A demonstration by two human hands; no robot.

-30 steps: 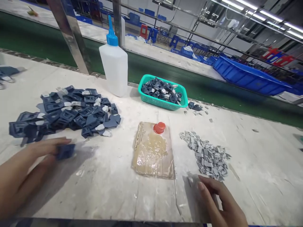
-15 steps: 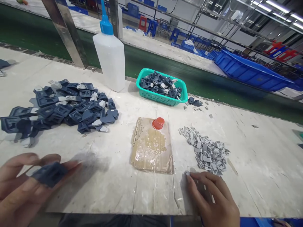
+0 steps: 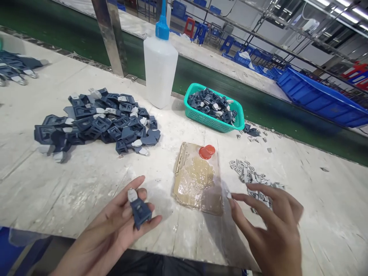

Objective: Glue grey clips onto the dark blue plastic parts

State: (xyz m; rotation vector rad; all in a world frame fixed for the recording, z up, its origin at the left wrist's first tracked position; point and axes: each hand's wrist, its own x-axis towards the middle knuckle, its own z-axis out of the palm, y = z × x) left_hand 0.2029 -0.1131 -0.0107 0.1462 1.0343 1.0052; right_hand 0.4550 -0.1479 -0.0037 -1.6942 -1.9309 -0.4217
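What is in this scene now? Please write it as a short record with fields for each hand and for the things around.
left hand: holds dark blue plastic part with a white tab
right hand: fingers spread above small grey pieces; grip unclear
between hands: taped cardboard pad, red cap at its far end
far left: pile of dark blue parts
behind: white bottle, teal basket

the clip (image 3: 140, 210) was dark blue with a pale grey tab, the basket (image 3: 213, 120) teal, the bottle (image 3: 160, 68) milky white, blue-capped, the small cap (image 3: 206, 151) red.
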